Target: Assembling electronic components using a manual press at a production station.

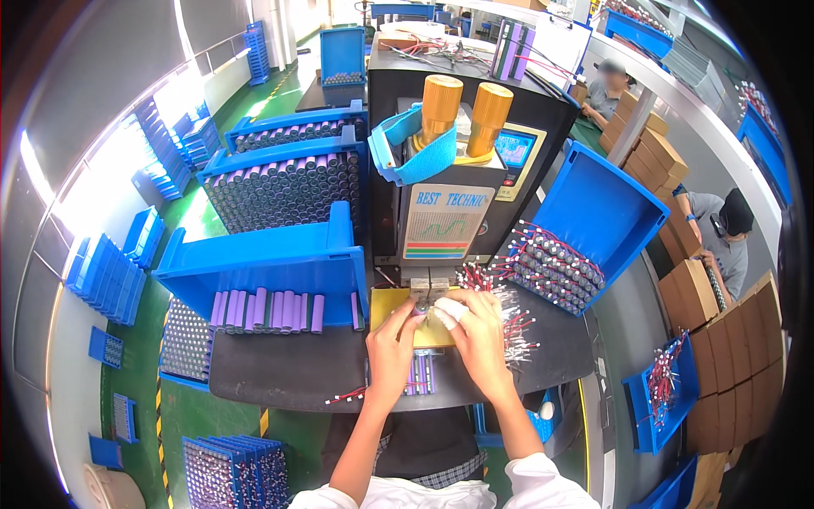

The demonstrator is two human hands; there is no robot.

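Note:
Both hands meet at the front of a black bench spot welder [449,212] with two brass knobs, just under its metal electrode block [429,287]. My left hand [392,338] has thumb and fingers pinched on a small battery cell [420,310], mostly covered by the fingers. From the other side my right hand [476,329], with white wraps on some fingertips, closes in a pinch at the same spot; what it grips is hidden. Under the hands lies a yellow plate [437,338]. Several purple cells [419,375] stand just in front of it.
On the left, a tipped blue bin [263,263] holds a row of purple cells [270,311]. Wired connectors [513,327] lie loose right of the plate, beside a blue bin [606,220] of wired cells [555,270]. Co-workers [721,233] sit among cardboard boxes at right.

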